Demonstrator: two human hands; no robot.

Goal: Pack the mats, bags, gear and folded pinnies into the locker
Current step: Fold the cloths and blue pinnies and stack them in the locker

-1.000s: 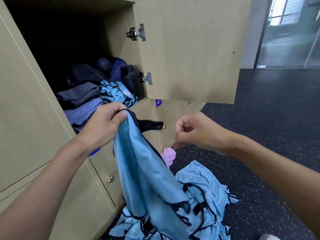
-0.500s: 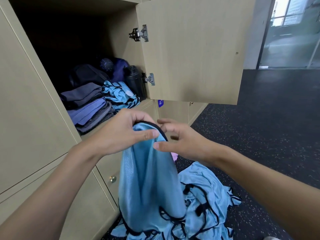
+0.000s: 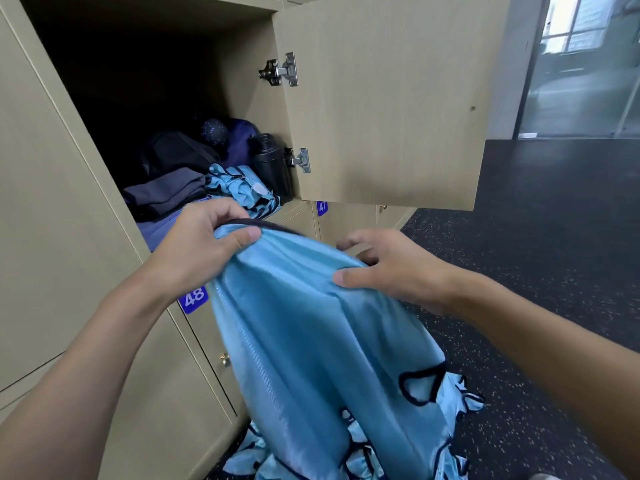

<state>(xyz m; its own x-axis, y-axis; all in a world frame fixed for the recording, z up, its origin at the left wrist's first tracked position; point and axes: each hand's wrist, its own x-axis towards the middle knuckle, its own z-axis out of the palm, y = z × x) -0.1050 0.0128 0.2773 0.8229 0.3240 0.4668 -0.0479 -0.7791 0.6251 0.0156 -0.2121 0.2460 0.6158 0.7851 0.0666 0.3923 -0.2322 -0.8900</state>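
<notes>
A light blue pinny (image 3: 311, 341) with black trim hangs in front of the open locker (image 3: 242, 98). My left hand (image 3: 204, 244) pinches its top edge at the left. My right hand (image 3: 391, 268) grips the same edge further right, thumb on the cloth. The cloth is stretched between both hands and drapes down. Inside the locker lie folded dark mats (image 3: 166, 195), a folded blue pinny (image 3: 242, 188), dark bags (image 3: 180, 150) and a black bottle (image 3: 270, 164).
The locker door (image 3: 388, 98) stands open to the right, above my hands. More blue pinnies (image 3: 457, 403) lie heaped on the dark speckled floor (image 3: 536, 254). Closed lockers numbered 48 (image 3: 193, 298) and 47 (image 3: 322, 206) sit below. A glass wall is at the far right.
My right hand has taken hold of the pinny's top edge and moved right, spreading the cloth wide. My left hand keeps its hold.
</notes>
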